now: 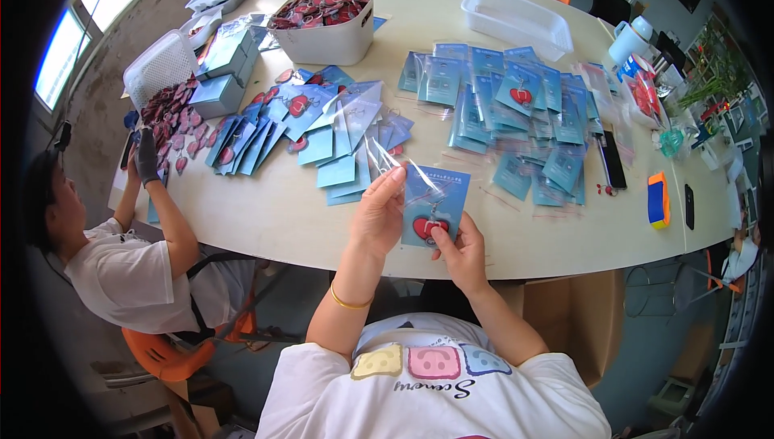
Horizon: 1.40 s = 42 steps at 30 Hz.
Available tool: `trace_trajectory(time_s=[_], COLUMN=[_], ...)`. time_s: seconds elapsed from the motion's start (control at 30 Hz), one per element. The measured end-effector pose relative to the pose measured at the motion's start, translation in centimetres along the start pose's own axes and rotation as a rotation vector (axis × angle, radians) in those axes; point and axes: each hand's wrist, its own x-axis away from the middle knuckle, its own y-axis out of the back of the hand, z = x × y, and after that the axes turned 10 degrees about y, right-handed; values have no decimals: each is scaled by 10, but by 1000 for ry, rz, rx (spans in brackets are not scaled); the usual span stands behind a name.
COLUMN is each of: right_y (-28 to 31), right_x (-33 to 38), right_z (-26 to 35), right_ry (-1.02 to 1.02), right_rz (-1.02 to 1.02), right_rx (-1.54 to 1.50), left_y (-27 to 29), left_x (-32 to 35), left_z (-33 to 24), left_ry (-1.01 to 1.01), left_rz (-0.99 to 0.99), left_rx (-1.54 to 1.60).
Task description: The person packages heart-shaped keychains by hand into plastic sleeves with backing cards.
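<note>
I hold one blue backing card (435,201) with a red heart-shaped charm (427,228) on it, just above the near edge of the table (266,221). A clear plastic sleeve (397,163) sticks up from its top left corner. My left hand (377,212) pinches the card's left edge and the sleeve between thumb and fingers; my right hand (461,250) grips the lower right corner, thumb on the heart. Both hands are closed on this one card.

At 12 o'clock from the card lies a spread of blue cards, too many and too overlapped to count, some bearing hearts: one heap (322,128) at 11 o'clock, another heap in clear bags (516,108) at 1 o'clock. Further out at 11 stands one white tub (330,36) full of red hearts; at 1 o'clock, one shallow white tray (516,20). At 3 o'clock lie two dark phones (613,158) and one blue-and-orange block (658,199).

At 9 o'clock a second person's gloved hand (147,157) rests beside a pile of loose red hearts (173,120), with one white basket (157,64) beyond. Nothing lies between my hands and the card.
</note>
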Motion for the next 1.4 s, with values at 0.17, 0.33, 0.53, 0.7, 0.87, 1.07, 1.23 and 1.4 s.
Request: trace_trajectory(time_s=[0.17, 0.33, 0.53, 0.7, 0.87, 1.07, 1.23, 1.4], right_y=[13, 25, 26, 25, 31, 33, 35, 40], right_x=[-4, -13, -30, -38, -38, -32, -28, -29], right_z=[3, 17, 26, 28, 18, 12, -2, -4], right_ry=[-54, -115, -127, -155, -192, -156, -240, -169], right_rz=[207, 311, 290, 270, 321, 383, 355, 221], right_rx=[156, 186, 123, 1, 6, -172, -144, -127], left_y=[-8, -1, -5, -13, -7, -17, -6, 1], left_x=[10, 14, 15, 22, 11, 5, 13, 9], left_z=[-4, -4, 0, 4, -10, -18, 1, 8], left_ry=[-101, -182, -160, -118, -204, -190, -102, -59], left_rz=[-54, -49, 28, 67, 26, -17, 75, 117], left_rx=[-156, -399, -489, -690, -580, -412, -573, -566])
